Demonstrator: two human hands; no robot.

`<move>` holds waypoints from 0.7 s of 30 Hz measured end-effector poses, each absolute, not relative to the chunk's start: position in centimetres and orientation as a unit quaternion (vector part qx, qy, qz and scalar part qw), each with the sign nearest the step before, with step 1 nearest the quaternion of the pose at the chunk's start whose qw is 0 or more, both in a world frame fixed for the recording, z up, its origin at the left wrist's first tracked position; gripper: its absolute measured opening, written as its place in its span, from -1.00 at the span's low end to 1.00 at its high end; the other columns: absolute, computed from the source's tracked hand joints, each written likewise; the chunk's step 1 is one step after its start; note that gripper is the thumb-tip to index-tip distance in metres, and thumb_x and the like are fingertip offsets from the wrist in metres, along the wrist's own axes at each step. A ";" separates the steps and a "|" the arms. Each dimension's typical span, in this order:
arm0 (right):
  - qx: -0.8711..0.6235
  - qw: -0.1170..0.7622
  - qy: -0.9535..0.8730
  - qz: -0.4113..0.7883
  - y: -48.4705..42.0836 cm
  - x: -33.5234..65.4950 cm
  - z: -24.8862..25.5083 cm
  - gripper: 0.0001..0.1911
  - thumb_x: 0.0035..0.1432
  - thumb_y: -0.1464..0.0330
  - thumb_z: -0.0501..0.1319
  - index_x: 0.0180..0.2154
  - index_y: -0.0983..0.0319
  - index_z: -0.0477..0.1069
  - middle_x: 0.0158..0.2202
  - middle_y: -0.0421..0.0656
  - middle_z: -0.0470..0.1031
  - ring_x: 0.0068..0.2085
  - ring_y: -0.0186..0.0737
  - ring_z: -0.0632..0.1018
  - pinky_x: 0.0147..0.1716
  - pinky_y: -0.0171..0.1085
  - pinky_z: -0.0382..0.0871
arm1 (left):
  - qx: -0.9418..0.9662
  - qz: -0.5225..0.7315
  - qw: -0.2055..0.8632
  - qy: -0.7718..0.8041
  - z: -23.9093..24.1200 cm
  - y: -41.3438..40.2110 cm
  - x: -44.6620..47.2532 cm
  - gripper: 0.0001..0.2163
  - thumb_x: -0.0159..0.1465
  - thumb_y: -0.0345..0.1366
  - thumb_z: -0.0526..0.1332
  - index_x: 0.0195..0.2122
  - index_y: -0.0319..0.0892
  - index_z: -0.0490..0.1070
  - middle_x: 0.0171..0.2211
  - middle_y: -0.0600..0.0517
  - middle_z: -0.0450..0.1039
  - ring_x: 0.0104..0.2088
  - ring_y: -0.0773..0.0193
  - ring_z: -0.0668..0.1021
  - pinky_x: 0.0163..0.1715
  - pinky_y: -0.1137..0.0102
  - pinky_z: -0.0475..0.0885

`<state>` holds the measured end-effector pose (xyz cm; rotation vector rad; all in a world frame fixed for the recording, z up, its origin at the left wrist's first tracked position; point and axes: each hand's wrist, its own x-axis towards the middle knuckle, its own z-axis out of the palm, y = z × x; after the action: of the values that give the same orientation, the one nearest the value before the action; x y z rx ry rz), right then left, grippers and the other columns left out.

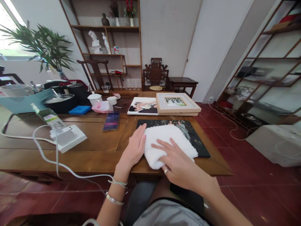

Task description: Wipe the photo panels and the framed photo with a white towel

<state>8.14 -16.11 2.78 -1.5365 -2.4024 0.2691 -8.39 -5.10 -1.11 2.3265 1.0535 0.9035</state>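
Note:
A folded white fluffy towel (169, 135) lies over a dark photo panel (199, 144), which shows two people among flowers. My right hand (175, 161), with a ring on one finger, is on the towel's near part. Some of its fingers are spread on top while others are tucked at the near edge, gripping the cloth. Against the panel's left side rests my left hand (135, 142), its fingers stretched out and close together, beside the towel. The towel hides much of the panel's left and near area.
Behind the panel lie a photo print (143, 106) and a light wooden frame (180, 103). Leftward on the table (98, 157) are a phone (111, 121), an open white box (71, 138), a white cable (70, 169), a pink bag (102, 106) and a dark pot (58, 102).

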 end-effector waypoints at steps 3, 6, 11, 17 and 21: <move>-0.490 0.146 -0.852 0.114 -16.6 8.4 3.0 -0.69 -0.06 0.58 0.03 -0.36 0.19 0.46 0.20 -0.19 0.24 0.28 -0.17 0.05 0.24 0.08 -0.28 | 0.835 0.329 0.225 0.380 -1.0 -5.2 -8.4 -0.55 0.38 -0.17 -0.21 0.21 -0.22 0.12 0.22 -0.10 0.17 0.23 0.20 0.21 0.19 0.18 0.12; -0.488 0.154 -0.849 0.134 -17.6 9.9 3.3 -0.71 -0.07 0.58 0.04 -0.37 0.19 0.44 0.18 -0.17 0.27 0.25 -0.22 0.12 0.26 0.01 -0.23 | 0.833 0.321 0.224 0.391 -0.9 -5.2 -8.3 -0.56 0.38 -0.18 -0.20 0.16 -0.23 0.22 0.17 -0.10 0.25 0.20 0.19 0.27 0.17 0.18 0.16; -0.594 0.128 -0.786 0.113 -18.6 13.0 3.2 -0.73 0.04 0.52 -0.01 -0.36 0.18 0.43 0.18 -0.13 0.26 0.25 -0.07 0.14 0.20 0.06 -0.01 | 0.851 0.290 0.186 0.397 -1.1 -5.0 -7.9 -0.66 0.33 -0.30 -0.06 0.07 -0.18 0.32 0.14 -0.08 0.30 0.18 0.19 0.30 0.15 0.16 0.19; -0.688 0.133 -0.711 0.048 -14.0 15.3 2.4 -0.67 0.13 0.43 -0.07 -0.21 0.20 0.43 -0.04 -0.07 0.46 0.07 0.01 0.38 0.08 -0.01 0.13 | 0.859 0.283 0.160 0.396 -1.3 -4.8 -7.8 -0.69 0.29 -0.38 0.01 0.03 -0.19 0.35 0.13 -0.10 0.32 0.18 0.18 0.30 0.13 0.12 0.22; -0.677 0.110 -0.726 0.039 -9.6 14.0 3.3 -0.69 0.14 0.40 -0.07 -0.28 0.20 0.44 -0.19 -0.07 0.53 -0.11 -0.03 0.47 -0.08 -0.16 0.22 | 0.860 0.286 0.160 0.391 -1.5 -4.7 -7.9 -0.69 0.29 -0.39 0.01 0.03 -0.22 0.35 0.13 -0.12 0.31 0.18 0.17 0.30 0.13 0.12 0.22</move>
<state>14.01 -9.62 3.26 -1.9907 -2.1338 0.1156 -7.89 -4.67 -1.47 2.4584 1.1167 0.8169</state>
